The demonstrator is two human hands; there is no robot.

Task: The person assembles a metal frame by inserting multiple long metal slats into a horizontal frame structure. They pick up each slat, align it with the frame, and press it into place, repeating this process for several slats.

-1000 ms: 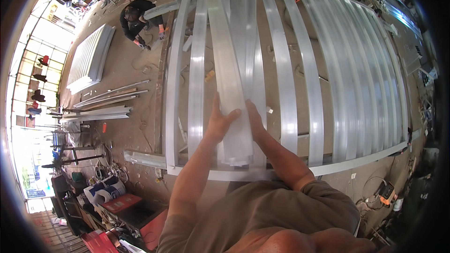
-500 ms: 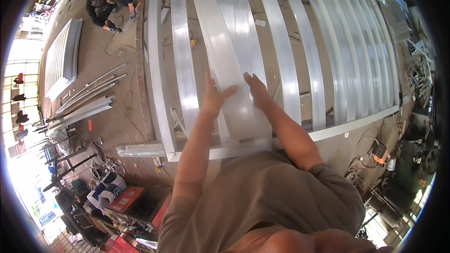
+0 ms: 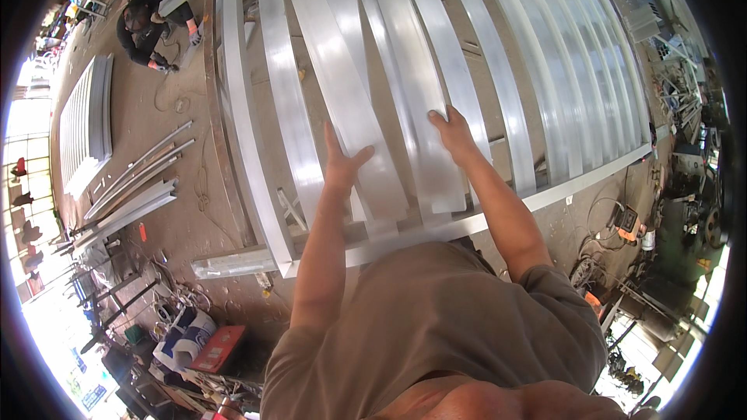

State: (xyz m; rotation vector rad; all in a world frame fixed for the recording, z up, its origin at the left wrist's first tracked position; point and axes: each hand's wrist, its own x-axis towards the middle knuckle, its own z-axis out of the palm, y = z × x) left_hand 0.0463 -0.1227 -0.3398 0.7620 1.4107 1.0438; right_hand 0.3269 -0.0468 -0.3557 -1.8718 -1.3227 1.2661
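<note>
Two wide, flat silvery metal bars lie lengthwise in front of me, over a pale metal frame (image 3: pixel 358 253). My left hand (image 3: pixel 343 163) grips the outer edge of the left bar (image 3: pixel 354 109), thumb across its top and fingers along its side. On the right bar (image 3: pixel 424 101), my right hand (image 3: pixel 454 137) clasps the right edge, thumb on top. A gap separates the near ends of the two bars. The left bar lies slanted across another bar beneath it. The undersides of both held bars are hidden.
More parallel bars (image 3: pixel 572 85) run along the right of the frame. A person (image 3: pixel 152 27) crouches at the far left, near stacked metal pieces (image 3: pixel 85 124) and loose strips (image 3: pixel 136 179). A red box (image 3: pixel 218 348) stands at lower left; an orange-and-black machine (image 3: pixel 627 222) is at right.
The two bars, close together before, are now spread apart. My right hand has moved right with the right bar, while my left hand has shifted slightly left with the other.
</note>
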